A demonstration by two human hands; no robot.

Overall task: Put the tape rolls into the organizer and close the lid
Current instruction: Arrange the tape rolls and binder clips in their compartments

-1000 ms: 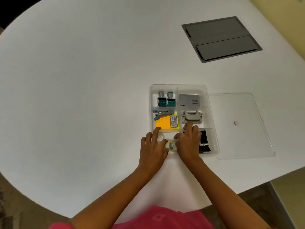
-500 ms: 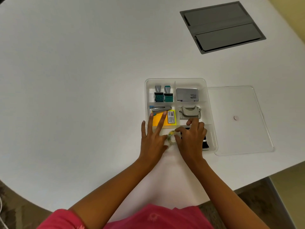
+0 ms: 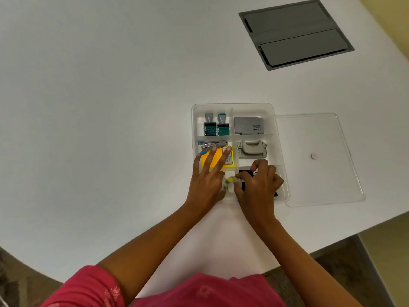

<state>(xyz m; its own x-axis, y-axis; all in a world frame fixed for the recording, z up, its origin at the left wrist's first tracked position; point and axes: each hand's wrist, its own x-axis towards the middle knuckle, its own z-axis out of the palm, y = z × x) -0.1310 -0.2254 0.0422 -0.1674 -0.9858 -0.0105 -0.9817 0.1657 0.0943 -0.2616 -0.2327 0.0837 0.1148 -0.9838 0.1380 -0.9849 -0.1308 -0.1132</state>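
Observation:
A clear plastic organizer (image 3: 277, 138) with several compartments sits on the white table. Its clear lid (image 3: 316, 173) lies flat beside it on the right. A tape roll with a yellow-green pattern (image 3: 229, 182) stands in the near-left compartment, between my two hands. My left hand (image 3: 207, 177) rests flat over that compartment, fingers spread across the orange sticky notes (image 3: 218, 159). My right hand (image 3: 257, 186) pinches the tape roll from the right, over the black items in the near-right compartment. Any other rolls are hidden under my hands.
The organizer also holds two stamps (image 3: 216, 126), a grey ink pad (image 3: 249, 125), a stapler (image 3: 212, 144) and a grey hole punch (image 3: 252, 149). A grey cable hatch (image 3: 295, 34) is set into the table at the far right. The table edge (image 3: 332, 244) runs close on the right.
My left hand has opened and its fingers now stretch over the sticky notes. My right hand has kept its grip on the patterned roll in the near-left compartment.

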